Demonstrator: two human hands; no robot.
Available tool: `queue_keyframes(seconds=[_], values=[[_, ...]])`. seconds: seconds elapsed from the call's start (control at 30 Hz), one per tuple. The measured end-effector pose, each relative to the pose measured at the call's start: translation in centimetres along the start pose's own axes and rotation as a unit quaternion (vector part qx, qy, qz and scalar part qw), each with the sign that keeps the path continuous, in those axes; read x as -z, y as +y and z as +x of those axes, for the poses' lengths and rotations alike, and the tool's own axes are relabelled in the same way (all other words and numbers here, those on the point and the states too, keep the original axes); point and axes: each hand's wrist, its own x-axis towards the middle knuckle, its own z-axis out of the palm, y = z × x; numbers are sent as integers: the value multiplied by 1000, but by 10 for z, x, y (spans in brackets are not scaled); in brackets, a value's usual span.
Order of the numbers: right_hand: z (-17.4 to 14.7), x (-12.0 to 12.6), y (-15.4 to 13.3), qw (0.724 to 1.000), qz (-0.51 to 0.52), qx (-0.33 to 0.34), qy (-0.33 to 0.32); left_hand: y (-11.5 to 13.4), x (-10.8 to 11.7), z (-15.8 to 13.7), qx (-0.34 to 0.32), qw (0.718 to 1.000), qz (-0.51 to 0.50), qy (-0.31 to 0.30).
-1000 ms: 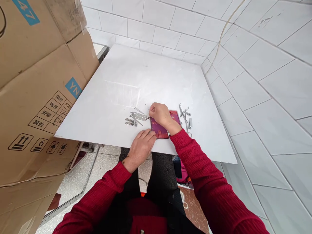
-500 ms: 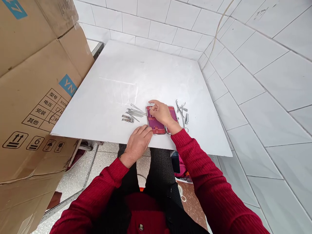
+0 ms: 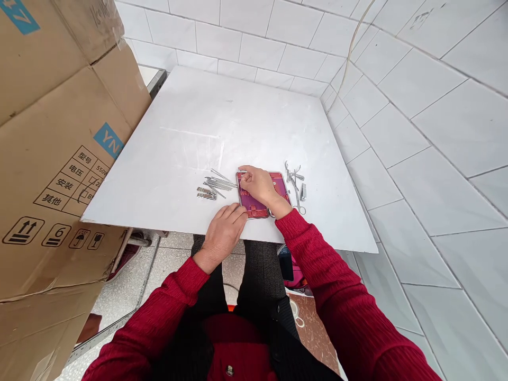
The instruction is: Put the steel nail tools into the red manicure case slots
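An open manicure case [image 3: 249, 202] with a purple lining and red trim lies near the table's front edge. Over its left half, my right hand [image 3: 260, 186] pinches what looks like a thin metal manicure tool, mostly hidden by the fingers. My left hand [image 3: 224, 230] rests flat, its fingertips touching the case's lower left corner. Left of the case lie several slim metal tools [image 3: 218, 183] and nail clippers [image 3: 206, 193]. To its right are scissors [image 3: 294, 182], a nipper-like tool [image 3: 287, 166] and another nail clipper [image 3: 304, 192].
The white table [image 3: 190, 111] meets tiled walls [image 3: 397, 132] at the back and right. A large cardboard box [image 3: 59, 159] stands along its left side. A pale cable [image 3: 349, 58] runs down the back right corner. Below the front edge are my legs [image 3: 260, 270] and a pink bag [image 3: 297, 272].
My right hand has shifted slightly, staying over the case's left half with its fingers pinched. The thin tool is less visible now. My left hand keeps its place; the view has shifted slightly.
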Motion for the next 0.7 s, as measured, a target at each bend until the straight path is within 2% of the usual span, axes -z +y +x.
queue_keyframes(seconds=[0.13,0.3,0.7], values=[[0,0,0,1000,-24,6,-6,1,2,0,-5,1000,5,4],[-2,-3,1,999,-38,21,24,1,1,1,-3,1000,8,8],[-5,-10,-2,996,-77,-22,40,-1,-2,0,-9,1000,19,18]])
